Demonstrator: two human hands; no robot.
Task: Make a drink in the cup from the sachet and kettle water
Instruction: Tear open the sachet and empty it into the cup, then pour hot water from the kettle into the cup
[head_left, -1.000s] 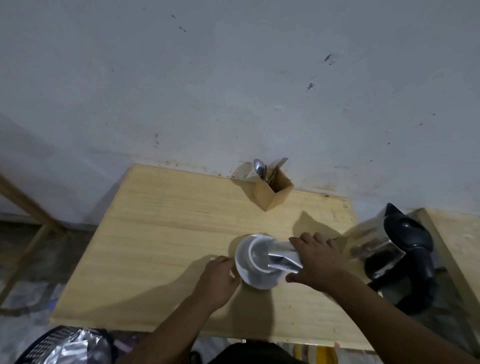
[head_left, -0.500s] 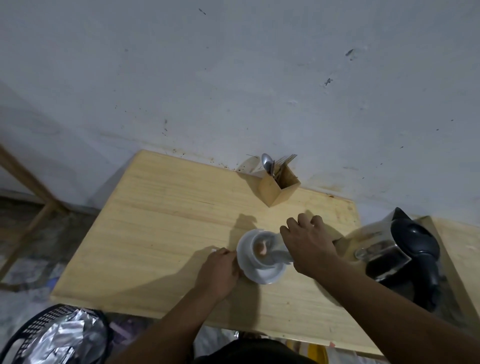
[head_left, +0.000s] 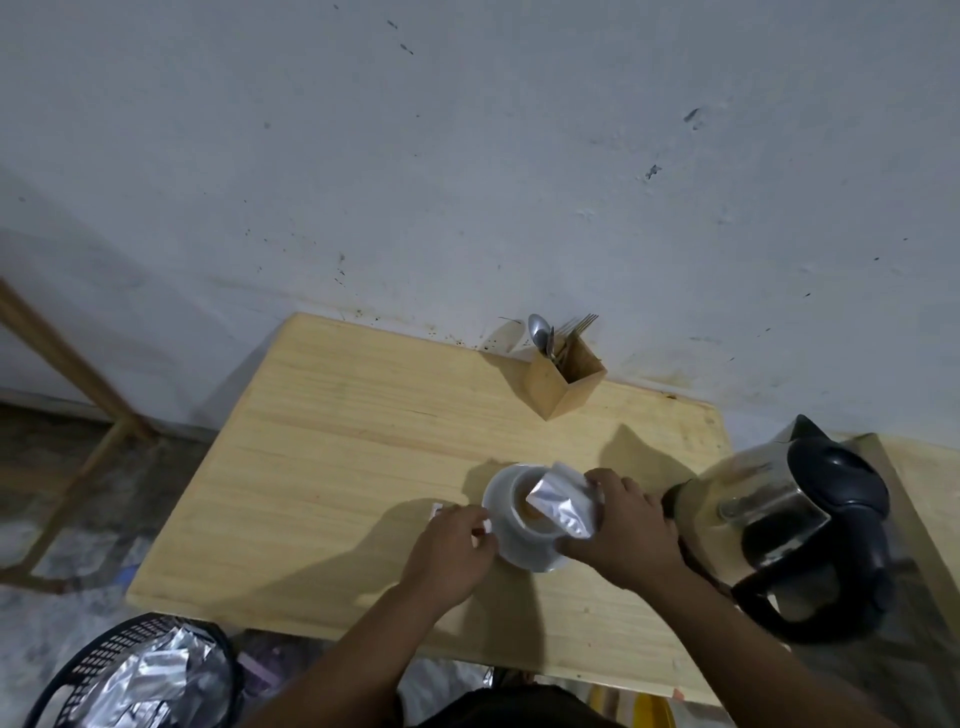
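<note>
A white cup (head_left: 524, 514) stands on a white saucer (head_left: 506, 543) on the wooden table (head_left: 332, 457). Brownish powder shows inside the cup. My right hand (head_left: 623, 530) holds a silver sachet (head_left: 563, 501) tilted over the cup's mouth. My left hand (head_left: 452, 551) rests at the saucer's left rim, its fingers closed on a small white scrap that may be the torn-off strip. A steel kettle (head_left: 769, 519) with a black lid and handle stands at the table's right edge, just beyond my right hand.
A wooden cutlery holder (head_left: 563, 379) with a spoon and forks stands against the wall behind the cup. A black mesh bin (head_left: 130, 670) holding silver wrappers sits on the floor at lower left. A second wooden surface (head_left: 924, 499) adjoins on the right.
My right hand has turned, so the sachet now shows lying tilted over the cup. My left hand stays at the saucer's left rim. The camera has shifted slightly.
</note>
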